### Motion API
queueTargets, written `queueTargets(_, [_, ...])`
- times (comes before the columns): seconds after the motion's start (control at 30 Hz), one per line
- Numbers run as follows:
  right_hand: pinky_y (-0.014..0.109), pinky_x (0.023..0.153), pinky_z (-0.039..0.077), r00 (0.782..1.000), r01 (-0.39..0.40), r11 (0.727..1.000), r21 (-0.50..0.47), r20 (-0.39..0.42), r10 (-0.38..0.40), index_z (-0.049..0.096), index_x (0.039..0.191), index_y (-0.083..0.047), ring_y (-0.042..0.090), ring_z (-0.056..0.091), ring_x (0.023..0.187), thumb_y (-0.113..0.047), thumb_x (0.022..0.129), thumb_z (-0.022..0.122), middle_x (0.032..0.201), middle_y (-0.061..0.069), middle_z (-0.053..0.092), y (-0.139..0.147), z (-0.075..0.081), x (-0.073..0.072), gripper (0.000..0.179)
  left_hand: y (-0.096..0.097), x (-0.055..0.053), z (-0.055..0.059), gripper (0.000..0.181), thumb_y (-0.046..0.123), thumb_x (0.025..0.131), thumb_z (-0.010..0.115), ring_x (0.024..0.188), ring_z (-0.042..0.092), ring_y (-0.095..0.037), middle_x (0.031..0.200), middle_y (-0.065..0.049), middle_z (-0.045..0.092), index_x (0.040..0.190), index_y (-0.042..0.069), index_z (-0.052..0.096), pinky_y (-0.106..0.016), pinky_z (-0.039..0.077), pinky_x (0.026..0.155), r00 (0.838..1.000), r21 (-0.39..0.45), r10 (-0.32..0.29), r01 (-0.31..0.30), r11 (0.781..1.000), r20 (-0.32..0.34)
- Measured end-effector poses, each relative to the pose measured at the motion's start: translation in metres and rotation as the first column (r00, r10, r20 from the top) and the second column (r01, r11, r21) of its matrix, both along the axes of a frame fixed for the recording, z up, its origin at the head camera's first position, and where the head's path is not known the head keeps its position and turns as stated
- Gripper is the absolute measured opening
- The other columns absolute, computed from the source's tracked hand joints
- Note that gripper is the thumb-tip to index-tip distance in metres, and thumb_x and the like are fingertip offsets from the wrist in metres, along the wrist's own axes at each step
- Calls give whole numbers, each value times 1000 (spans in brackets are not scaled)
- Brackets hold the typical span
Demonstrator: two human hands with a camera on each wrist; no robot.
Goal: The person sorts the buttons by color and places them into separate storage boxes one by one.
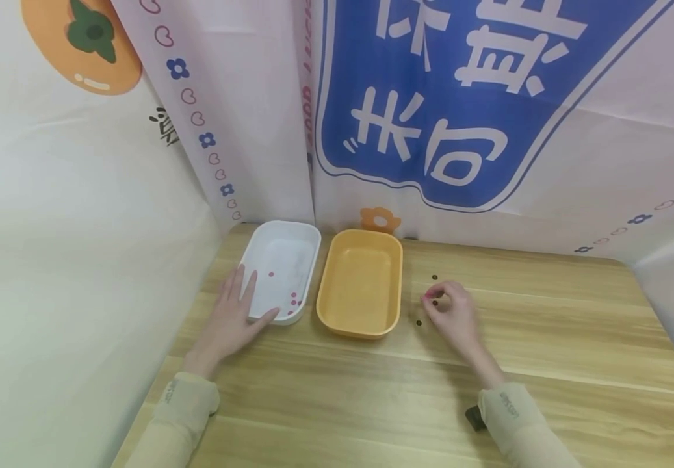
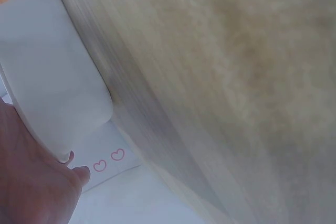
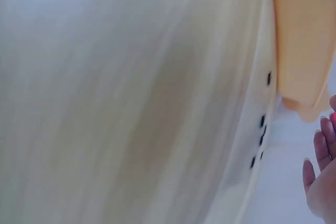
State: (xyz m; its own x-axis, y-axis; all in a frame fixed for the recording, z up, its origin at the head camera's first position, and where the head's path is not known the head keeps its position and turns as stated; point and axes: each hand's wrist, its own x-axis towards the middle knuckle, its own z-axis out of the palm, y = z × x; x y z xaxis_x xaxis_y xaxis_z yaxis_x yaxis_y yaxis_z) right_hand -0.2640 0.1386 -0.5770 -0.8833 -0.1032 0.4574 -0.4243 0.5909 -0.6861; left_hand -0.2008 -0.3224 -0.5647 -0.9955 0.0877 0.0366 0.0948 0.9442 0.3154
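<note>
The right hand (image 1: 455, 318) pinches a small round pink piece (image 1: 427, 296) between thumb and fingertips, above the table right of the yellow tray (image 1: 360, 330). In the right wrist view that pink piece (image 3: 333, 116) shows at the fingertips, at the frame's edge. Several small dark round pieces (image 1: 419, 323) lie on the table around and below this hand. With fingers spread, the left hand (image 1: 233, 325) rests on the near left corner of the white tray (image 1: 285, 225), thumb along its near rim. Inside the white tray lie several pink pieces (image 1: 294, 295).
The two trays stand side by side near the back of the wooden table (image 1: 337, 403). A printed cloth (image 1: 266, 130) hangs behind them, and a pale cloth (image 1: 79, 260) hangs at the left. Under the right sleeve (image 1: 515, 416) shows a black object (image 1: 475, 418).
</note>
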Motion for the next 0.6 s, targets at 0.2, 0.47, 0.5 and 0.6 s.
queueTargets(0.2, [45,92,57,997,-36,999,-40,-63,34,74,95,1,31,68,90,9,84,83,92,15,75,-15,5,3,16,-1,0,0,104,62,107,59,172,-3,-50,184,-30,-4,175,-1,13,-65,6,142,1000,6,-3,3,1000,-4])
queueTargets(0.47, [41,88,58,994,-67,997,-48,-87,63,75,94,-1,29,68,91,8,84,83,92,14,76,-33,17,6,16,-2,-1,0,104,65,107,57,171,1,-52,184,-30,-2,175,-1,14,-67,9,141,1000,-4,-5,5,1000,-14])
queueTargets(0.5, [44,87,58,994,-71,996,-48,-82,67,75,94,-2,29,68,92,7,84,83,93,13,76,-36,19,6,15,-2,-1,-1,104,65,107,57,171,0,-52,184,-29,-2,175,-1,14,-67,8,141,1000,-3,-4,4,1000,-14])
queueTargets(0.6, [49,88,59,993,-96,994,-49,-79,92,75,94,-2,29,69,92,6,85,83,94,13,76,-47,24,8,15,-2,0,-3,105,66,106,57,171,0,-51,184,-29,-2,175,0,15,-67,9,141,1000,1,-3,3,1000,-18])
